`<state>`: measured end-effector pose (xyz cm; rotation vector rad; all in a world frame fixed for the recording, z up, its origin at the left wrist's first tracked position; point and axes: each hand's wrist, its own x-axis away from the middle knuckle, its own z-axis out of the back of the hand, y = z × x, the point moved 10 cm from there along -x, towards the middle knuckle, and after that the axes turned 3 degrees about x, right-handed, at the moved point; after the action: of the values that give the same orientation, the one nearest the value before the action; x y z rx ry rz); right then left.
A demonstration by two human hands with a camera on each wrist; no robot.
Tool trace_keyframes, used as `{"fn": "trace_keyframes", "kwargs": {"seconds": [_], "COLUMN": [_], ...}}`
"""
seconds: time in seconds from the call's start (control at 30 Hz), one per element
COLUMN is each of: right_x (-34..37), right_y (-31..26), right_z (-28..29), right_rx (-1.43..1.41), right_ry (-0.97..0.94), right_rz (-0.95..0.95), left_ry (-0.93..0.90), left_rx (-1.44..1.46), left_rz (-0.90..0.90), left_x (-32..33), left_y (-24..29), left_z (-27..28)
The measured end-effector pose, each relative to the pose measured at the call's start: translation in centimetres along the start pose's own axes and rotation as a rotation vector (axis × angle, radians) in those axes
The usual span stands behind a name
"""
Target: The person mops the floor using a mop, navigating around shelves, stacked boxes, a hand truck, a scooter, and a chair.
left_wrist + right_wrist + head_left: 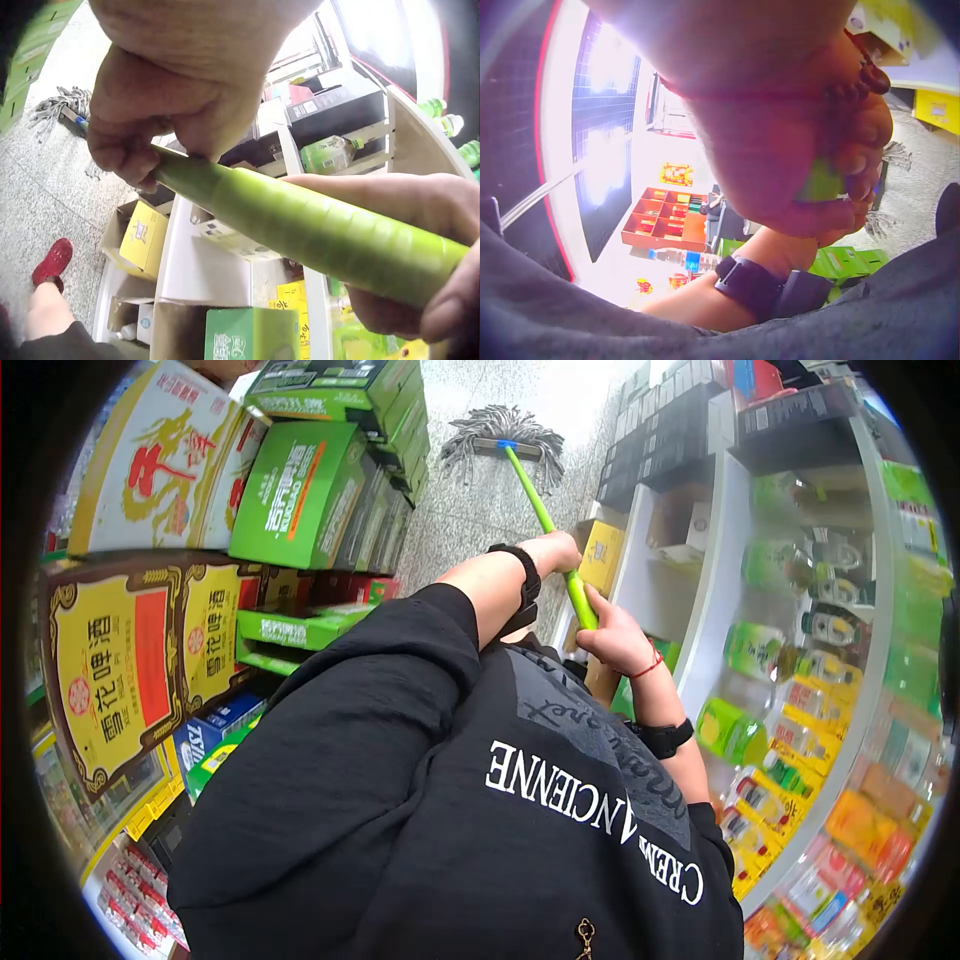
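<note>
A mop with a lime-green handle [530, 490] slants away from my body. Its grey string head [505, 438] lies spread on the speckled floor, with a blue joint where the handle meets it. My left hand [553, 552] grips the handle lower down, fingers curled round it, as the left wrist view also shows. Closer to my body, the right hand [618, 640], with a red bracelet at its wrist, holds the thicker ribbed grip [300, 221] near its end. In the right wrist view, a bit of green shows inside that hand's curled fingers [859, 161].
Stacked green cartons [300, 495] and yellow beer boxes [115, 670] border the aisle on the left. White shelves [705, 550] with bottles line the right, and a yellow box [600, 555] stands low beside the handle. A red shoe [52, 262] is on the floor.
</note>
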<state>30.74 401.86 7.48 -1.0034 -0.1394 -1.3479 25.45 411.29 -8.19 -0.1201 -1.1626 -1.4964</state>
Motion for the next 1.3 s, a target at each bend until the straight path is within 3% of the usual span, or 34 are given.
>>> {"fn": "trace_keyframes", "kwargs": {"seconds": [0.07,0.1,0.2,0.23,0.4,0.47,0.53,0.67,0.8,0.87,0.9,0.93,1.07,1.13,1.17,1.3], "right_x": [-3.5,-5.0,-8.7,-9.8,-14.9,-17.0,-18.4,-22.9,-28.7,-32.2,-34.0,-35.6,-42.7,-44.9,-46.0,-49.3], "right_y": [0.1,-0.4,-2.0,-2.8,-3.1,-3.0,-4.0,-5.5,-8.4,-10.0,-11.5,-12.8,-16.1,-18.3,-19.1,-22.8], "right_z": [3.4,5.0,9.3,10.7,14.3,15.3,17.1,19.6,22.2,24.1,25.2,26.1,28.6,29.8,30.2,31.4], "right_rx": [0.046,0.06,0.126,0.126,0.203,0.2,0.233,0.271,0.348,0.367,0.382,0.383,0.448,0.48,0.506,0.58], "right_ry": [0.014,-0.023,-0.074,-0.094,-0.153,-0.141,-0.18,-0.204,-0.212,-0.248,-0.252,-0.268,-0.32,-0.327,-0.338,-0.389], "right_rz": [0.048,0.029,0.044,0.068,0.087,0.176,0.164,0.173,0.23,0.23,0.247,0.242,0.352,0.385,0.388,0.43], "left_ry": [0.03,0.106,0.028,0.058,0.029,0.186,0.151,0.145,0.195,0.126,0.157,0.163,0.265,0.263,0.29,0.314], "left_rx": [-0.095,0.026,-0.059,0.103,0.279,0.151,0.134,0.182,0.202,0.109,0.207,0.27,0.212,0.191,0.401,0.53], "left_rz": [-0.13,-0.005,-0.082,0.05,0.197,0.104,0.15,0.08,0.128,0.077,0.152,0.221,0.282,0.166,0.364,0.42], "left_x": [-3.7,-4.6,-8.0,-8.9,-12.3,-14.7,-16.2,-17.4,-23.0,-25.1,-25.7,-30.2,-34.3,-30.7,-32.8,-33.4], "left_y": [1.9,1.2,2.9,2.1,1.6,1.8,1.7,2.9,0.4,0.7,-0.1,-2.6,-5.6,-3.5,-6.7,-9.6], "left_z": [2.7,4.9,8.7,10.1,13.5,15.7,17.0,22.4,27.1,30.3,32.7,32.6,39.9,44.7,44.2,47.9]}}
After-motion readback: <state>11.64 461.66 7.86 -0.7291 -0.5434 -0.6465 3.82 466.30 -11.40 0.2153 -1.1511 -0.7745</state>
